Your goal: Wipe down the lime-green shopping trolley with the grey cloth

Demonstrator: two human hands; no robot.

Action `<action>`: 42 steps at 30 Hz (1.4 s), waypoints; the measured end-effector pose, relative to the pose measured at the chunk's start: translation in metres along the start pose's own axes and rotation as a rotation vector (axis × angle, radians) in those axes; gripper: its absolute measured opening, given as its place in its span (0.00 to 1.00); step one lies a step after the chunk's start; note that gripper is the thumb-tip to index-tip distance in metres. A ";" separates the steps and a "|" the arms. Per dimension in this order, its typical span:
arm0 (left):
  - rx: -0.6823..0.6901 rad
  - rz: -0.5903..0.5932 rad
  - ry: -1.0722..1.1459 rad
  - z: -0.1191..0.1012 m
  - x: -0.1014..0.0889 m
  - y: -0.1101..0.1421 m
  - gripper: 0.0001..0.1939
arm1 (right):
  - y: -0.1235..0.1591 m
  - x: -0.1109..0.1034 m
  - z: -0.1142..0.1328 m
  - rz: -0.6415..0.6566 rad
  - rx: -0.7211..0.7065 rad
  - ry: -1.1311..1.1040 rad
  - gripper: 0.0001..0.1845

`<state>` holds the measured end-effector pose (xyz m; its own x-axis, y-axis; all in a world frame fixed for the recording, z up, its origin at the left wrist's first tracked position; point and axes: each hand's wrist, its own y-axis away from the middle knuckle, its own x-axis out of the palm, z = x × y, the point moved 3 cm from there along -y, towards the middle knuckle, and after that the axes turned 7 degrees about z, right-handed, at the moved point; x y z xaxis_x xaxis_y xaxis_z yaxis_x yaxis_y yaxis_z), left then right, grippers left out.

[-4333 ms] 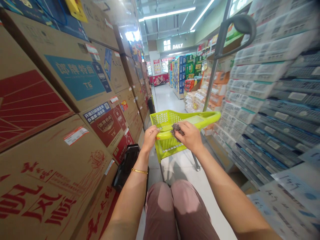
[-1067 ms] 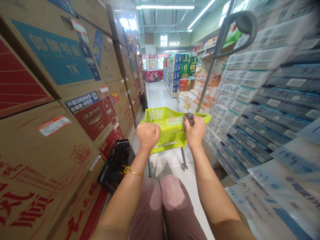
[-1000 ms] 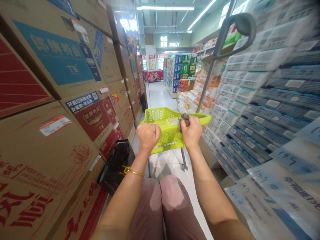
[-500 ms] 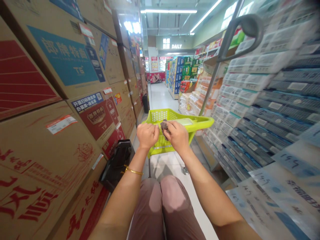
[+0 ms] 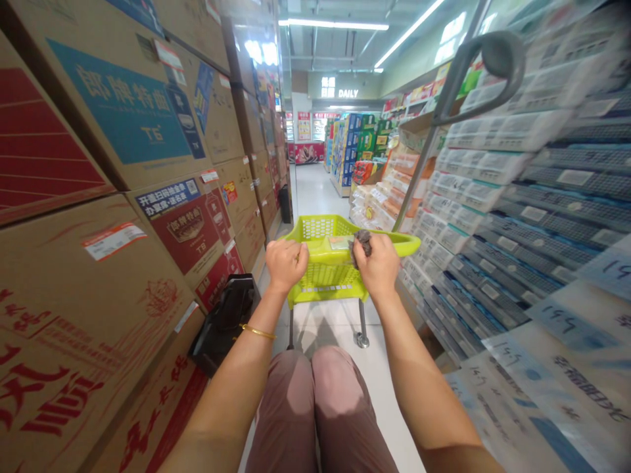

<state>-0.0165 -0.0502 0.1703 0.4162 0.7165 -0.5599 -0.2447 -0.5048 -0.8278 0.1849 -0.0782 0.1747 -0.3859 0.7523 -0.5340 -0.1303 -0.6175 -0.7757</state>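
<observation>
A lime-green shopping cart (image 5: 329, 274) stands in front of my knees, its handle bar (image 5: 319, 248) crossing near the top of the basket. My left hand (image 5: 286, 265) is closed round the left end of that bar. A crumpled grey-brown cloth (image 5: 363, 246) is bunched in my right hand (image 5: 380, 268), which is closed and presses it against the bar's right part. Between the hands, a pale label panel (image 5: 340, 242) shows on the handle.
Stacked cardboard cartons (image 5: 93, 289) line the left, with a black bag (image 5: 227, 322) beside them. Wrapped white packs (image 5: 488, 171) are piled on the right. A grey loop handle (image 5: 507, 72) on a metal pole rises at the upper right. The tiled aisle (image 5: 315, 180) runs ahead.
My right hand has slid right along the handle with the cloth, uncovering the label panel. My left hand stays at the left end. The cart has swung to sit straighter before me.
</observation>
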 end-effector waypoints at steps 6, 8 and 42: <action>-0.008 0.013 -0.012 0.000 0.001 -0.001 0.21 | 0.005 0.010 0.060 0.188 -0.155 -0.059 0.20; -0.002 0.027 -0.015 0.001 0.000 0.000 0.21 | 0.009 0.012 0.072 0.245 -0.221 -0.083 0.20; 0.010 0.056 0.022 0.005 -0.002 0.004 0.21 | 0.014 0.018 0.065 0.074 -0.404 0.006 0.12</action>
<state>-0.0230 -0.0517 0.1677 0.4202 0.6765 -0.6048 -0.2773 -0.5389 -0.7954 0.1168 -0.0879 0.1759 -0.3750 0.7114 -0.5944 0.2673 -0.5310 -0.8041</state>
